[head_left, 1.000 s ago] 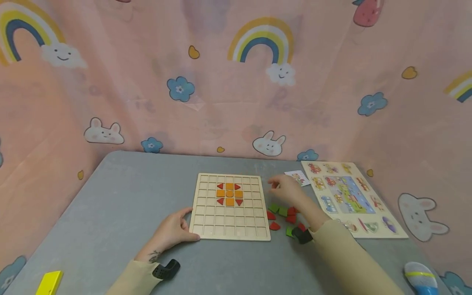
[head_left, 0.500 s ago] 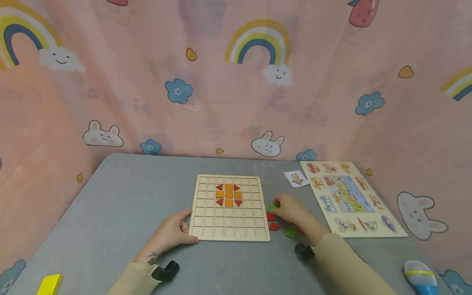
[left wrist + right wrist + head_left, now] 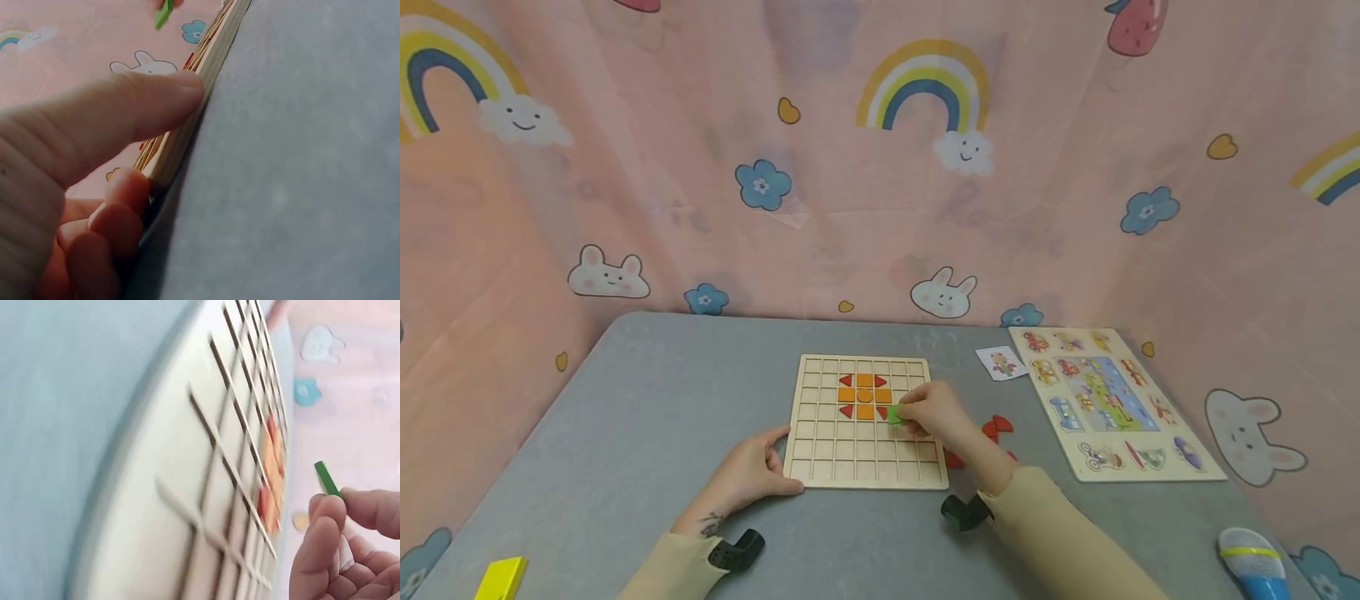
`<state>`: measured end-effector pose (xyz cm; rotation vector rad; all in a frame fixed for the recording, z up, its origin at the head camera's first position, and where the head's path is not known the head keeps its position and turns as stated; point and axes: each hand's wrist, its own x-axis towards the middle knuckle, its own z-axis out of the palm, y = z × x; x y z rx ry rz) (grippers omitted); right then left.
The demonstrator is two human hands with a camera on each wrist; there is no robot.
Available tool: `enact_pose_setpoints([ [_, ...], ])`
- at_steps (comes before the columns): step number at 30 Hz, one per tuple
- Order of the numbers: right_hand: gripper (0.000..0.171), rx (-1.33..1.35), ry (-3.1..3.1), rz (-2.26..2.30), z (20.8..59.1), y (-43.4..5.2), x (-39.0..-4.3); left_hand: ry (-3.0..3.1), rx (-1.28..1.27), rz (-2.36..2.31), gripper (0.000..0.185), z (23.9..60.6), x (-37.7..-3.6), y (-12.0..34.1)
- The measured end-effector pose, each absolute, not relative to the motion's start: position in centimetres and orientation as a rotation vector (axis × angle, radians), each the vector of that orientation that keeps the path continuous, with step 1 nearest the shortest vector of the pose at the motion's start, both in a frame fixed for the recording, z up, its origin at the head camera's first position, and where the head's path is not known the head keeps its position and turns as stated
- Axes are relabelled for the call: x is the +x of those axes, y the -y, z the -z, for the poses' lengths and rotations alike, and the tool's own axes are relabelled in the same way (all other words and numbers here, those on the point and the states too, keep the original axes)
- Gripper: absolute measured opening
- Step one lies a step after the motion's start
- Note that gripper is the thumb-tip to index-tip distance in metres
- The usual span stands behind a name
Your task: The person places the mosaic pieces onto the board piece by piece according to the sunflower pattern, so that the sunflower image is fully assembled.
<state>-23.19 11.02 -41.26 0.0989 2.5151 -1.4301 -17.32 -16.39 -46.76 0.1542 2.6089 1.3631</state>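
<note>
A square wooden grid board (image 3: 842, 471) lies flat on the grey table. Near its top middle, orange square tiles (image 3: 865, 380) and an orange round one form a cross, with small red triangles (image 3: 846, 381) at the corners. My left hand (image 3: 747, 469) holds the board's near left corner, thumb along the front edge and fingers at the left side. Between thumb and fingers my right hand (image 3: 938, 414) pinches a thin green tile (image 3: 326, 479), held over the board just right of the lower right red triangle.
Red pieces (image 3: 997, 427) lie right of the board, partly hidden by the right arm. Beyond them are a picture card (image 3: 1002, 363) and a wooden picture puzzle (image 3: 1112, 467). A toy microphone (image 3: 1253, 562) is at the front right, a yellow block (image 3: 501, 577) at the front left.
My right hand has come down to the pieces, picked up a green tile and carried it left over the board. The left hand has stayed at the corner.
</note>
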Motion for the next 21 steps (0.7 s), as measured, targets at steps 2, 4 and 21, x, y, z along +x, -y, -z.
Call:
enact_pose_setpoints([
  [2,0.016,0.080,-2.464,1.458,41.7,-10.0,-23.0,-2.614,0.150,-1.358,0.094,46.8,-17.3,16.4],
  [4,0.015,0.052,-2.455,1.450,42.2,-9.2,-22.9,-2.620,0.147,-1.353,0.094,46.7,-17.3,16.4],
  [21,0.018,-0.116,-2.689,1.096,42.9,-6.6,-22.8,-2.624,0.132,-1.352,0.094,46.7,-17.3,16.3],
])
